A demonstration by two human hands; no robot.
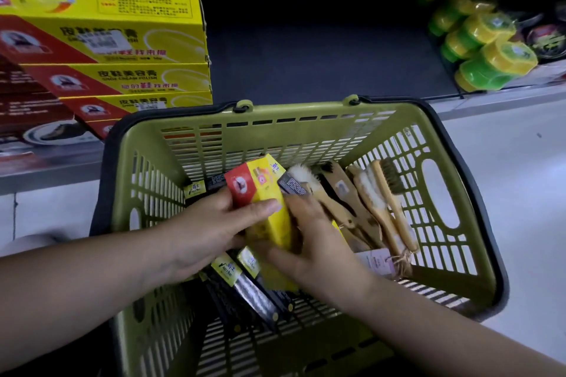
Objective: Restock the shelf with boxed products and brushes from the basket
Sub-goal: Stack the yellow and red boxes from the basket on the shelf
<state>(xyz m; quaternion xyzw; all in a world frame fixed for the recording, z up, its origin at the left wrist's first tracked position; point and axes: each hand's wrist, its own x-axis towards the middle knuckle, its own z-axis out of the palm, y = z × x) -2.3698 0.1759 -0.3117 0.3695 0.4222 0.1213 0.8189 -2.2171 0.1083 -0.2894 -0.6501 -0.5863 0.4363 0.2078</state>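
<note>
An olive-green basket (453, 257) with a black rim sits in front of a dark shelf (306, 64). Inside it, my left hand (211, 229) grips a yellow and red box (263, 193) from the left, thumb across its face. My right hand (312, 242) curls round the same box's right side and lower end. Black and yellow boxes (245, 288) lie under my hands. Several wooden brushes (376, 202) lie along the basket's right half, some with white bristles, one with dark bristles.
Stacked yellow and red shoe-cream boxes (128, 43) fill the shelf's left end. Green and yellow round tubs (487, 49) stand at its right end, with dark tins behind them. Between them the shelf is dark. White floor (505, 162) lies to the basket's right.
</note>
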